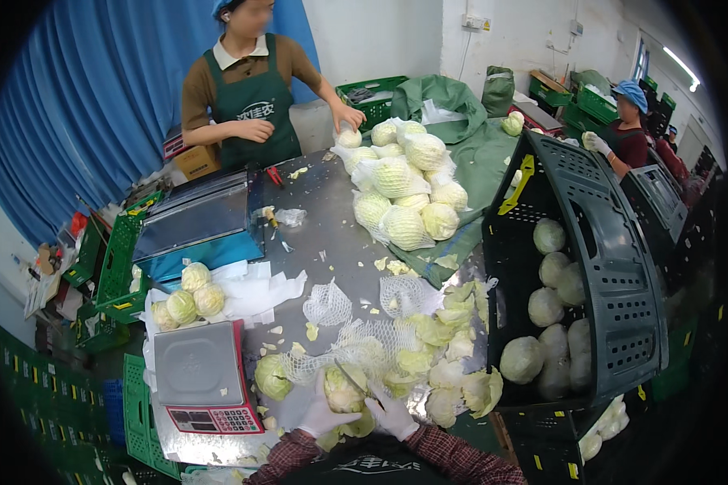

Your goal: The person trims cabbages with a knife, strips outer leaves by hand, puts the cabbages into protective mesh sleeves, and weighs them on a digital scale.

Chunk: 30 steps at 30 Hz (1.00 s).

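Note:
My gloved left hand (323, 412) grips a pale green cabbage (344, 397) by its left side, just in front of my body. In my gloved right hand (394, 413) is a knife (350, 376), its blade lying across the top of that cabbage. The knife's handle is mostly hidden by my fingers. To the left sits another cabbage (273, 377), partly against white foam netting (315, 364). Loose cabbage leaves (455, 364) are heaped right of my hands, and more leaves lie under the held cabbage.
A red-framed digital scale (199, 367) stands left, with several cabbages (182, 306) behind it. Netted cabbages (400, 176) are piled at the back near a co-worker's hand (349, 116). A tipped dark crate (619, 267) holding cabbages borders the metal table (333, 254) on the right.

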{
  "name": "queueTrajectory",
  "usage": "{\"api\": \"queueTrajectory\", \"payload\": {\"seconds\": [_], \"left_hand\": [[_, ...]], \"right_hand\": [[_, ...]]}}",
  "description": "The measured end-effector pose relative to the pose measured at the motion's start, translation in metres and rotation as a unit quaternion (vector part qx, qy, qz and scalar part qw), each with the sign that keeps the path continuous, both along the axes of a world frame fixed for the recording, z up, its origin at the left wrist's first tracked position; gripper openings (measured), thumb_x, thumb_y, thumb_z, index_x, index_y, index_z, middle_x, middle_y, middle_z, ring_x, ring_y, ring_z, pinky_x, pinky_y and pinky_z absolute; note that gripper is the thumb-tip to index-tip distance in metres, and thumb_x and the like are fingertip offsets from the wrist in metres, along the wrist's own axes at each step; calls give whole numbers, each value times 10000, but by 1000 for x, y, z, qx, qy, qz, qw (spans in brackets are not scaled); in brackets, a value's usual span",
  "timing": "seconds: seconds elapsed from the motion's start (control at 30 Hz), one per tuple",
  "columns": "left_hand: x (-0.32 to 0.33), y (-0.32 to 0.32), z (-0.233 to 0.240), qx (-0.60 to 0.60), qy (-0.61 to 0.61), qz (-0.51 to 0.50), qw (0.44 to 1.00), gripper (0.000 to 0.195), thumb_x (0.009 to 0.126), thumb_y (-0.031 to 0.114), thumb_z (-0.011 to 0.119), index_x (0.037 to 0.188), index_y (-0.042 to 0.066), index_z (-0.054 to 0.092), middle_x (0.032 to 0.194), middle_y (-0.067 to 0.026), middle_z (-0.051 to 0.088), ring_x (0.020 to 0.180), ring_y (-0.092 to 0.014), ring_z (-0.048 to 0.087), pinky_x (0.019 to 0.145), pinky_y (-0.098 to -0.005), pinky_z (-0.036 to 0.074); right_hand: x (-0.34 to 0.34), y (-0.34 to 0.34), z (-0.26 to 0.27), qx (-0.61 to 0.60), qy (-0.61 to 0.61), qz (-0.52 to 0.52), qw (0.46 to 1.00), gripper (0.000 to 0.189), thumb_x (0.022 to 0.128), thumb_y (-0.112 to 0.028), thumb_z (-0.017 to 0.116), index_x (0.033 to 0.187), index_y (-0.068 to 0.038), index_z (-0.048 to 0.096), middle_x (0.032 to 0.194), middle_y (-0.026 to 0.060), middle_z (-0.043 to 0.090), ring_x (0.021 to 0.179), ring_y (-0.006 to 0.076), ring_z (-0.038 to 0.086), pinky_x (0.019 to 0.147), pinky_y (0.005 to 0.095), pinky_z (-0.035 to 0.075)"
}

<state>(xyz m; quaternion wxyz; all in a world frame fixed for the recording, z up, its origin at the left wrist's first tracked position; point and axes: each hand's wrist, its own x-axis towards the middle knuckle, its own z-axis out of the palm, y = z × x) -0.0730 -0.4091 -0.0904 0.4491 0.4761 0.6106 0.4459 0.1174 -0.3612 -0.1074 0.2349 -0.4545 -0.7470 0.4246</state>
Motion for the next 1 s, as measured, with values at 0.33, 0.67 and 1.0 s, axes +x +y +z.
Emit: {"api": "queueTrajectory", "payload": {"seconds": [0.33, 0.67, 1.0], "left_hand": [[7, 18, -8, 46, 168, 31, 984, 1116, 505, 300, 888, 1355, -57, 258, 1311, -259, 400, 1202, -380, 449, 1005, -387, 392], [29, 6, 14, -8, 259, 32, 965, 1019, 527, 290, 857, 1339, -6, 318, 1337, -244, 370, 1221, -377, 422, 1006, -413, 390], [-7, -27, 19, 95, 149, 13, 984, 970, 553, 270, 893, 1297, 10, 327, 1256, -189, 407, 1193, -288, 425, 1020, -402, 357]], "right_hand": [[14, -5, 34, 149, -49, 44, 987, 247, 878, -335, 593, 965, -104, 612, 644, 132, 608, 564, 300, 617, 521, 391, 494], [23, 73, 3, 350, -261, -91, 895, 293, 878, -338, 589, 889, -46, 587, 707, 130, 617, 571, 286, 608, 512, 390, 481], [-32, 60, 2, -142, 76, -118, 980, 941, 696, -458, 771, 1361, 53, 344, 1204, 228, 559, 1114, 285, 559, 930, 333, 440]]}}
